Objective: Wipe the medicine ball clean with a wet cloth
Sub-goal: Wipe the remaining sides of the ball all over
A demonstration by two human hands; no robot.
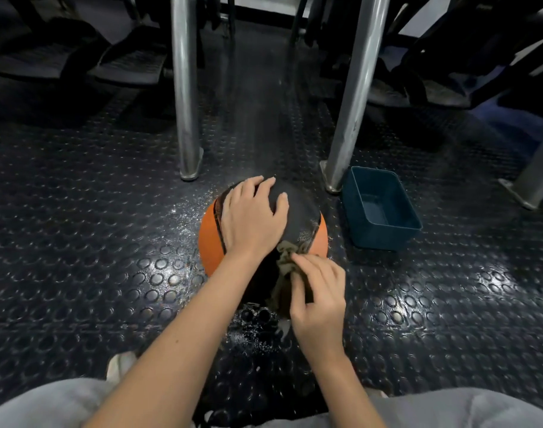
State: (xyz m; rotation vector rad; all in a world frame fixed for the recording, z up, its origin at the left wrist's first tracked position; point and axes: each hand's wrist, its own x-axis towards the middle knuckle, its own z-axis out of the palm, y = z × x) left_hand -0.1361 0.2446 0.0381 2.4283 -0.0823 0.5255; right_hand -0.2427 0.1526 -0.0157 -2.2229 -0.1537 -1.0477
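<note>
An orange and black medicine ball (304, 217) sits on the dark studded floor in front of me. My left hand (253, 216) lies spread on top of the ball, fingers straight and pressing down on its black panel. My right hand (318, 291) grips a bunched brownish wet cloth (287, 261) against the near lower side of the ball. Most of the cloth is hidden under my fingers.
A dark teal plastic tub (382, 208) stands on the floor just right of the ball. Two metal legs (186, 88) (353, 103) rise behind the ball. Water droplets speckle the rubber floor (109, 242) around the ball. My knees fill the bottom edge.
</note>
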